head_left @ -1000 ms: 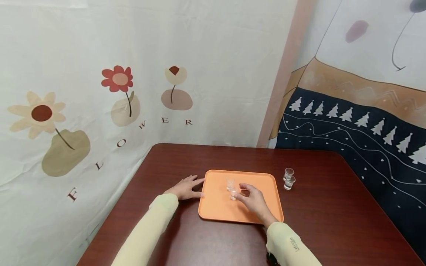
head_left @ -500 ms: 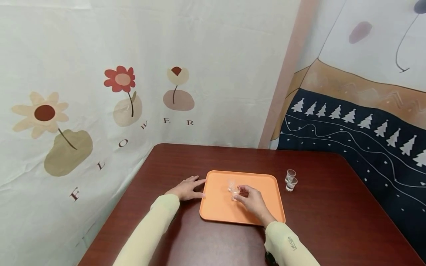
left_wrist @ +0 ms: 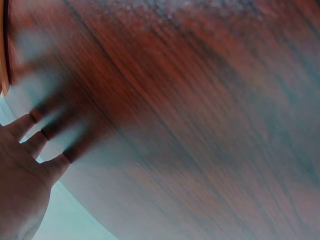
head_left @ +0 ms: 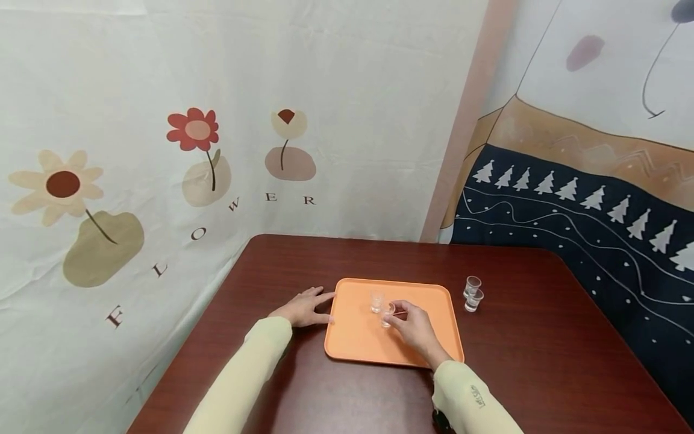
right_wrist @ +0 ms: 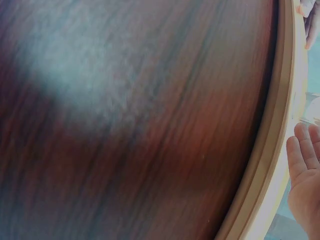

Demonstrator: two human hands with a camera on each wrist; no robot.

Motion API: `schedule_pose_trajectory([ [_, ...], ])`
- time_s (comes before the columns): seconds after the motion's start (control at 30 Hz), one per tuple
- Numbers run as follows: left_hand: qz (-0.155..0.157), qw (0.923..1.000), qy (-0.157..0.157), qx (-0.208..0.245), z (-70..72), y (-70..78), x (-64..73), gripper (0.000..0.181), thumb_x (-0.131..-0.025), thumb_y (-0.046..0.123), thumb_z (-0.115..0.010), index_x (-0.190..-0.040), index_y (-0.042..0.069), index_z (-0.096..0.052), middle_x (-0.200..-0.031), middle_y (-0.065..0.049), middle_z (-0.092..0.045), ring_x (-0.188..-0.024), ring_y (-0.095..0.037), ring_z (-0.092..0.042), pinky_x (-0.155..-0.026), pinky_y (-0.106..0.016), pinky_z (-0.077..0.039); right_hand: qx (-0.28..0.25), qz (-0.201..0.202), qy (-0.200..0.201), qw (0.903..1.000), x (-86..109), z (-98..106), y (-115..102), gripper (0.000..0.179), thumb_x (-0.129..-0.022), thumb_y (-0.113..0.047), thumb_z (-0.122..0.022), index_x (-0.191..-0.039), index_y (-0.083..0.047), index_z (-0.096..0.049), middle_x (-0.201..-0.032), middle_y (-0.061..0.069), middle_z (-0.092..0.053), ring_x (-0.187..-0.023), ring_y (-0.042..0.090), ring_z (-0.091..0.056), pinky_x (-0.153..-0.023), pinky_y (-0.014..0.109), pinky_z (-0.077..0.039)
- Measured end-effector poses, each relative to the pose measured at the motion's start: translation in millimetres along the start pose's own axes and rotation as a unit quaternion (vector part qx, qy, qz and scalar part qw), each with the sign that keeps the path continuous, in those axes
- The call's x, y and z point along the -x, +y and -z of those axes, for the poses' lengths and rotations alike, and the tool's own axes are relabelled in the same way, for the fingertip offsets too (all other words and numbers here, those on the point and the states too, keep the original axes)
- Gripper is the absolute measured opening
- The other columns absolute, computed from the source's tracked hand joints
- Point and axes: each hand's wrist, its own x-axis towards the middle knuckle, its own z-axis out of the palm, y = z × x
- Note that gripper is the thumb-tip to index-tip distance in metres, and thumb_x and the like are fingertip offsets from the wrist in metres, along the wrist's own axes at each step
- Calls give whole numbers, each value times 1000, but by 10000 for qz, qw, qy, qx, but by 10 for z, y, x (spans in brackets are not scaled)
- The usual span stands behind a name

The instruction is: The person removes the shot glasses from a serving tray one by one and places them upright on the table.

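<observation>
In the head view, my right hand [head_left: 414, 327] pinches a small clear shot glass [head_left: 386, 321] between thumb and fingers, over the middle of an orange tray [head_left: 355, 342]. Just behind and left of it a second clear shot glass [head_left: 376, 301] stands upright on the tray. My left hand [head_left: 305, 308] lies spread on the table, thumb and a fingertip at the tray's left rim. The left wrist view catches part of that left hand [left_wrist: 22, 172] with straight fingers. At the right edge of the right wrist view, the right hand [right_wrist: 306, 175] shows beside the tray rim [right_wrist: 276, 135].
Two more shot glasses, a rear one [head_left: 473, 284] and a nearer one [head_left: 474, 301], stand close together on the dark red wooden table [head_left: 520, 343], right of the tray. A printed cloth wall [head_left: 368, 120] rises behind the table's far edge.
The right thumb and fingers have closed on the nearer glass on the tray. That glass has shifted slightly right, away from the other one. The left hand has stayed in place.
</observation>
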Motion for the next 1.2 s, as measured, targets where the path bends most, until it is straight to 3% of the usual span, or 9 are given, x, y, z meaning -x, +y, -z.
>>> schedule_pose_trajectory([
  [0.47, -1, 10000, 9, -8, -16, -10, -3, 77, -90, 56, -66, -156, 29, -36, -162, -16, -22, -150, -36, -14, -118, -54, -15, -111, -294, 840, 9960, -61, 347, -20, 27, -89, -19, -77, -109, -4, -69, -100, 10, -71, -94, 24, -70, -71, 30, -55],
  [0.77, 27, 10000, 32, -35, -3, -9, 13, 78, -90, 55, -67, -156, 29, -35, -162, -16, -22, -149, -37, -14, -117, -55, -16, -197, -544, 1713, 9835, -60, 651, 63, 27, -89, -19, -76, -107, -1, -67, -105, 17, -71, -97, 29, -69, -67, 16, -50],
  [0.87, 25, 10000, 36, 15, -11, -12, 11, 77, -90, 55, -67, -156, 29, -36, -162, -16, -22, -149, -36, -14, -117, -56, -16, -11, -700, 2004, 9772, -44, 738, 127, 31, -89, -22, -77, -110, -1, -68, -103, 17, -71, -96, 28, -68, -67, 14, -48],
  [0.97, -15, 10000, 37, 19, -20, -13, 12, 78, -90, 55, -67, -156, 29, -36, -162, -16, -22, -149, -37, -15, -117, -56, -16, 215, -864, 2235, 9706, -14, 818, 193, 35, -88, -26, -77, -112, -2, -70, -102, 17, -72, -95, 28, -69, -69, 19, -51],
  [1.07, -50, 10000, 53, 39, -24, -11, 12, 78, -90, 54, -68, -156, 28, -36, -161, -17, -23, -149, -37, -15, -117, -56, -16, 331, -951, 2422, 9650, 17, 886, 264, 36, -88, -27, -77, -113, -2, -69, -104, 19, -71, -97, 31, -69, -76, 32, -56],
  [1.2, -60, 10000, 69, 12, -23, -12, 1, 77, -90, 53, -68, -156, 28, -36, -161, -18, -23, -149, -38, -15, -118, -55, -15, 419, -1035, 2732, 9555, 57, 968, 367, 37, -88, -26, -77, -114, -1, -69, -106, 22, -71, -99, 35, -68, -86, 45, -51],
])
